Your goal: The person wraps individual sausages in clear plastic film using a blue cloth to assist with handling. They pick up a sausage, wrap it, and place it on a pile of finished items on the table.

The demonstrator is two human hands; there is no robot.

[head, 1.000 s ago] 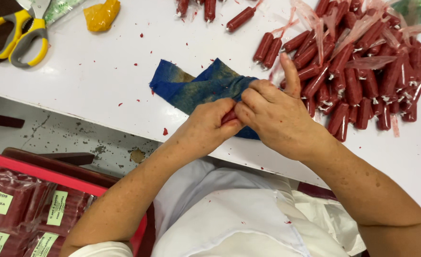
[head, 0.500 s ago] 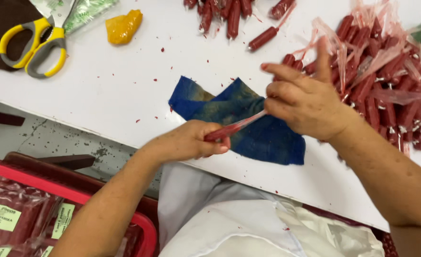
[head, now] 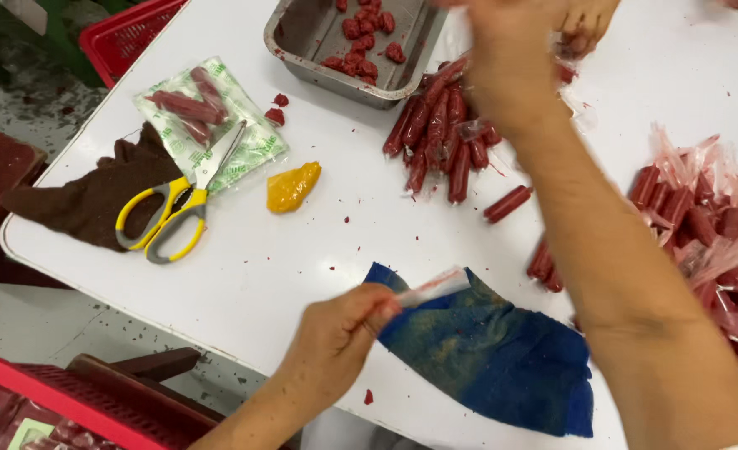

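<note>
The empty plastic casing (head: 432, 287) is staying in the left hand (head: 336, 333), whose fingers are pinching together on one end of it, so the thin strip is sticking out over the blue cloth (head: 502, 358), which is lying at the near edge of the white table (head: 244, 275) and seems to be there for wiping. The right hand (head: 511, 58) is reaching far across to the row of peeled red sausages (head: 440, 133) beside the metal tray (head: 302, 42); it is blurred and partly cut by the picture edge, so one cannot tell how its fingers are standing. The wrapped sausages (head: 702, 225) are waiting in a heap at the right, close to that arm. The yellow scissors (head: 173, 208) are resting on a brown cloth (head: 85, 200) at the left, apart from the work, near a yellow lump (head: 292, 187)
</note>
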